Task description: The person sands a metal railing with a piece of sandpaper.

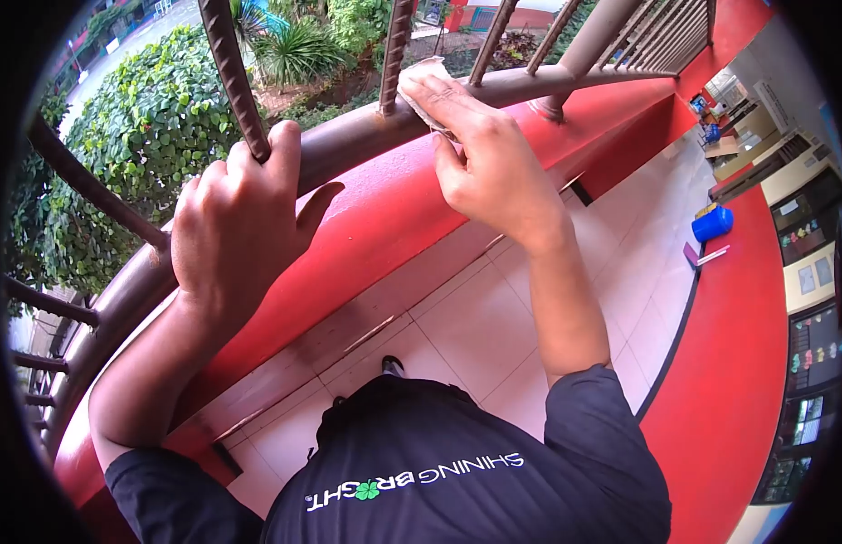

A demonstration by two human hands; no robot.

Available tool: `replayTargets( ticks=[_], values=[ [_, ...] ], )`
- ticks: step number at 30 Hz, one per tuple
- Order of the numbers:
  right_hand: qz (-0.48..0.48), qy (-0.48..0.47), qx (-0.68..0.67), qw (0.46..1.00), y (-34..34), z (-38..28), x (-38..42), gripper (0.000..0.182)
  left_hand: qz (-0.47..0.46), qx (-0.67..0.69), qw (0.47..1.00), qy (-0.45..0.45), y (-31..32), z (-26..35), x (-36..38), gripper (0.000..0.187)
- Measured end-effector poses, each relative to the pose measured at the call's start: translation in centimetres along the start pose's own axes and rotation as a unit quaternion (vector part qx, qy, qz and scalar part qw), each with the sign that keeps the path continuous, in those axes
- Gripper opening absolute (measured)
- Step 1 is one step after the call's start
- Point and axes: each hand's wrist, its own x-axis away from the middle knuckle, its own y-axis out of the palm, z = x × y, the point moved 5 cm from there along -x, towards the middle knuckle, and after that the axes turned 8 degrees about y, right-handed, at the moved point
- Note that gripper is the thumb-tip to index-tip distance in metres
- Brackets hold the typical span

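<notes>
A brown metal railing with a round lower pipe point(348, 140) and twisted upright bars runs above a red ledge point(375, 204). My left hand point(239, 204) is wrapped over the pipe at the base of one twisted bar point(228, 68), its thumb pointing right along the pipe. Pressed against the pipe to the right, between two bars, my right hand point(493, 163) holds a thin pale piece of material point(424, 71) under its fingers. Whether it is cloth or sandpaper I cannot tell. Part of it is hidden by the fingers.
Beyond the railing are a leafy bush point(140, 136) and spiky plants. Pale floor tiles point(466, 317) lie below, where part of a shoe point(393, 365) shows. At the right, a blue container point(713, 222) stands near a red strip and a wall with windows.
</notes>
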Motion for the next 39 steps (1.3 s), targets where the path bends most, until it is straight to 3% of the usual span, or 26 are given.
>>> replayTargets(
  ticks=[1, 5, 8, 10, 12, 14, 18, 20, 22, 24, 25, 26, 28, 30, 34, 37, 39],
  values=[
    [-0.001, 0.004, -0.011, 1.000, -0.1, 0.1, 0.1, 0.046, 0.011, -0.006, 1.000, 0.004, 0.0, 0.1, 0.0, 0.067],
    [-0.003, -0.012, -0.007, 1.000, 0.0, 0.2, -0.7, 0.037, 0.016, -0.035, 0.999, 0.002, 0.0, 0.2, 0.1, 0.056],
    [0.009, -0.013, -0.100, 0.995, 0.2, 0.6, -1.4, 0.029, 0.016, -0.040, 0.999, -0.014, -0.3, 0.3, 0.0, 0.055],
    [-0.024, 0.059, -0.115, 0.991, 0.7, 0.3, -1.7, 0.015, 0.015, -0.041, 0.999, -0.008, -0.3, 0.4, -0.1, 0.054],
    [0.006, 0.037, -0.085, 0.996, 0.8, -0.4, -0.9, 0.013, 0.015, -0.035, 0.999, -0.009, -0.1, 0.5, 0.0, 0.059],
    [0.043, 0.019, -0.052, 0.998, 0.6, -0.6, -1.1, 0.012, 0.017, -0.029, 0.999, -0.003, -0.2, 0.2, -0.3, 0.063],
    [-0.053, 0.068, 0.050, 0.995, 1.0, -0.2, -1.8, 0.018, 0.015, -0.031, 0.999, -0.022, 0.1, 0.3, 0.1, 0.061],
    [0.039, -0.020, 0.044, 0.998, 0.1, -1.7, -0.6, 0.021, 0.032, -0.012, 0.999, -0.022, 0.0, 0.1, 0.0, 0.060],
    [0.025, 0.013, 0.007, 1.000, 0.1, -0.9, -1.3, 0.017, 0.035, -0.013, 0.999, -0.025, 0.2, 0.0, 0.0, 0.060],
    [-0.100, 0.043, -0.003, 0.994, 0.0, -0.2, -2.7, 0.018, 0.036, -0.002, 0.999, -0.010, -0.2, 0.1, 0.0, 0.061],
    [-0.027, -0.057, 0.006, 0.998, 0.2, 0.0, -2.5, 0.020, 0.038, 0.003, 0.999, -0.012, -0.1, 0.1, 0.0, 0.063],
    [-0.028, -0.059, 0.008, 0.998, 0.2, -0.1, -2.0, 0.020, 0.040, 0.003, 0.999, -0.015, 0.0, -0.1, 0.0, 0.063],
    [-0.028, 0.044, -0.052, 0.997, -0.2, -0.7, -1.3, 0.020, 0.035, -0.010, 0.999, -0.010, 0.4, -0.1, 0.1, 0.064],
    [-0.065, 0.040, -0.017, 0.997, 0.1, -0.7, -1.6, 0.021, 0.026, -0.009, 0.999, -0.022, 0.3, 0.0, 0.0, 0.063],
    [0.009, -0.015, 0.113, 0.993, 0.1, -3.2, 0.1, 0.021, 0.024, -0.008, 0.999, -0.028, 0.5, -0.1, 0.2, 0.062],
    [0.007, 0.066, 0.122, 0.990, 0.2, -3.1, 0.4, 0.031, 0.016, 0.002, 0.999, -0.044, 0.5, 0.0, 0.2, 0.061],
    [0.034, 0.051, 0.176, 0.983, 1.4, -3.9, 2.0, 0.031, 0.023, 0.018, 0.998, -0.054, 0.3, 0.1, 0.1, 0.062]
  ],
)
